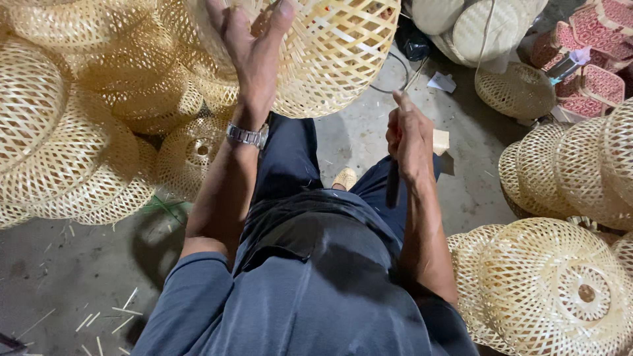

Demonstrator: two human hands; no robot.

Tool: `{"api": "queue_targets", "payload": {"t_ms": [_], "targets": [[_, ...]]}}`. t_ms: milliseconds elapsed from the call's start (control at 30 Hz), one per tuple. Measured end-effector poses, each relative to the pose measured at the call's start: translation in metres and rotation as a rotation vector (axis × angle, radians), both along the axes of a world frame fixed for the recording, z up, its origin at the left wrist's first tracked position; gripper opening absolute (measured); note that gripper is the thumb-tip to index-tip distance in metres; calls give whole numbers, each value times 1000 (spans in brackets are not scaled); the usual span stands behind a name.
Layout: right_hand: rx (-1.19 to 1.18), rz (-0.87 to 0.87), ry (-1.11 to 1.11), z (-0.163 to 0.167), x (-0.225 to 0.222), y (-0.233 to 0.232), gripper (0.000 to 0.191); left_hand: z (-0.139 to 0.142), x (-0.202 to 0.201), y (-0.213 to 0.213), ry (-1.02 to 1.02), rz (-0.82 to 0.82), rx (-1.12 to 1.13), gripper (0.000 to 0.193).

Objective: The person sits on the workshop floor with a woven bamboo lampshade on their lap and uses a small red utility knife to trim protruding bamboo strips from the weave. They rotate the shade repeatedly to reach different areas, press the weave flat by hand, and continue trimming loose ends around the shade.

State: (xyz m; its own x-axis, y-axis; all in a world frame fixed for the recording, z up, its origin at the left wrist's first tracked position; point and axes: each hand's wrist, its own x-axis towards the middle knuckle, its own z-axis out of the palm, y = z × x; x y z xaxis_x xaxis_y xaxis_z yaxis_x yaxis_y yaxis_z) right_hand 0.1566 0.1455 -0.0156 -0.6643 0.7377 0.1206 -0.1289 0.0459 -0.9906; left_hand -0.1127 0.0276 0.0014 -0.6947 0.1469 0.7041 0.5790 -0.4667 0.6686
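Item: woven bamboo lampshade (330, 53), dome-shaped, open lattice, raised in front of me above my knees. My left hand (254, 49) lies flat against its near side, fingers spread, touching the weave; a metal watch (247, 136) sits on that wrist. My right hand (410, 142) is lower and to the right, apart from the shade, fist clamped around a dark tool handle (393, 184). More shades (554, 290) are heaped on the concrete floor (66, 277) on both sides.

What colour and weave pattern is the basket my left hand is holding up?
Pale straw-yellow basket, woven in an open diagonal lattice; the left hand presses against it. The head view shows it best.
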Motion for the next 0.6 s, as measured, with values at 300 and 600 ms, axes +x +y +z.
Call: {"api": "queue_targets", "payload": {"t_ms": [300, 600], "targets": [[147, 21, 15, 12, -6, -1, 66, -12, -2, 3, 115, 267, -216, 63], [205, -15, -39, 24, -6, -5, 67, -13, 9, 2, 230, 331, -276, 74]]}}
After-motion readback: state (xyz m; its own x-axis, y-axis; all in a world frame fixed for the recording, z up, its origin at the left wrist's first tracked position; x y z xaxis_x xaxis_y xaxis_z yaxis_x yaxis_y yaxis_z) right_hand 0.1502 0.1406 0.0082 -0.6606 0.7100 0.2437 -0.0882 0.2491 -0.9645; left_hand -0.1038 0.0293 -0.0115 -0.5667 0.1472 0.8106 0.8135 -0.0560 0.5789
